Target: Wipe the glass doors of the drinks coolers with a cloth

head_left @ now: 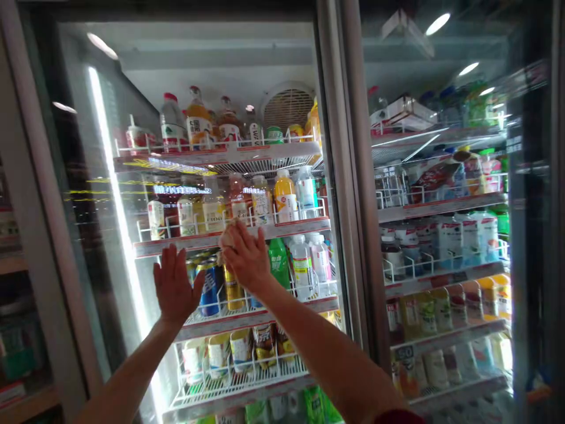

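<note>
A glass door (132, 282) with reflections on it covers a lit drinks fridge in front of me. My right hand (248, 259) presses a crumpled pale cloth (226, 237) to the glass, its fingers bent over the cloth. Part of the cloth is hidden under the palm. To the left and slightly lower, my left hand (176, 285) is open, fingers up and palm toward the glass, with nothing in it. It appears to lie on the pane. Behind the glass near my hands are a blue can (209, 291), a gold can (233, 290) and a green bottle (278, 263).
Several shelves of bottles (286, 197) and cartons (218, 355) fill the fridge. A metal door frame (342, 176) runs upright at the right, beside a second glass-fronted section with stocked shelves (441, 209). At the far left stands another shelf unit (20, 330).
</note>
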A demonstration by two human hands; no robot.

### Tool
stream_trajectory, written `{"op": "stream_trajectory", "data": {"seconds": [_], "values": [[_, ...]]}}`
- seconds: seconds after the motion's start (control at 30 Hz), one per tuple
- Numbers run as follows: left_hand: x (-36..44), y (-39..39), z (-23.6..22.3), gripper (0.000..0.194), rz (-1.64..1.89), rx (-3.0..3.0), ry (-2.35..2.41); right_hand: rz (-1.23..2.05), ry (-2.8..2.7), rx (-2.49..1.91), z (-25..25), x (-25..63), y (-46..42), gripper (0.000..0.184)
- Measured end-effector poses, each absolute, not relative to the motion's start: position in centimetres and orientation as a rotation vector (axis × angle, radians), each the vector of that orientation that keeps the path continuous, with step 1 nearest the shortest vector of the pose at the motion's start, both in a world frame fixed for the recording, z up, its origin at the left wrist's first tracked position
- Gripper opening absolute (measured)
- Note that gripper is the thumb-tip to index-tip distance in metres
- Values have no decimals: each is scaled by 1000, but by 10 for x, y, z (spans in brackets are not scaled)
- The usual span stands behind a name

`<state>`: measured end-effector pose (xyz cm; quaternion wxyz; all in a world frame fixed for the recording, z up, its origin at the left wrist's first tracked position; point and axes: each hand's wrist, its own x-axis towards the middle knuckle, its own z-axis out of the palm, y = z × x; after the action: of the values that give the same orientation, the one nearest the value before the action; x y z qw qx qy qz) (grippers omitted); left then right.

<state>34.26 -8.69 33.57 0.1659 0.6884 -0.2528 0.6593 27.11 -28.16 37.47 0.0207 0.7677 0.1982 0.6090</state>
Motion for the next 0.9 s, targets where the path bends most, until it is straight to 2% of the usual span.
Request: {"op": "stream_trajectory", "data": {"seconds": [0.07, 0.17, 0.27, 0.33, 0.4, 0.5, 0.57, 0.67, 0.73, 0.8, 0.9], "values": [[342, -91, 335, 67, 1884, 1974, -706, 2012, 546, 2338, 378, 259, -331, 33], [341, -96, 335, 68, 1900, 1998, -684, 2400, 172, 2249, 382, 243, -400, 39], [341, -97, 335, 69, 1925, 1986, -680, 2592, 64, 2183, 378, 245, -393, 51], [341, -97, 334, 70, 1923, 1990, -694, 2469, 209, 2297, 367, 257, -340, 54], [341, -94, 334, 69, 1908, 1985, -723, 2152, 459, 2429, 354, 271, -281, 51], [342, -72, 338, 67, 1884, 2014, -828, 1847, 758, 2319, 347, 282, -249, 42], [346, -47, 345, 66, 1901, 2016, -803, 2012, 647, 2240, 360, 279, -279, 43], [356, -9, 355, 66, 1902, 1967, -636, 2637, 61, 2027, 401, 275, -334, 47], [362, 5, 358, 66, 1874, 1956, -603, 2828, -75, 1886, 423, 281, -328, 50], [366, 11, 358, 66, 1861, 1954, -615, 2713, 84, 1984, 427, 292, -284, 53], [368, 12, 356, 66, 1866, 1935, -630, 2199, 559, 2139, 403, 305, -210, 56]]}}
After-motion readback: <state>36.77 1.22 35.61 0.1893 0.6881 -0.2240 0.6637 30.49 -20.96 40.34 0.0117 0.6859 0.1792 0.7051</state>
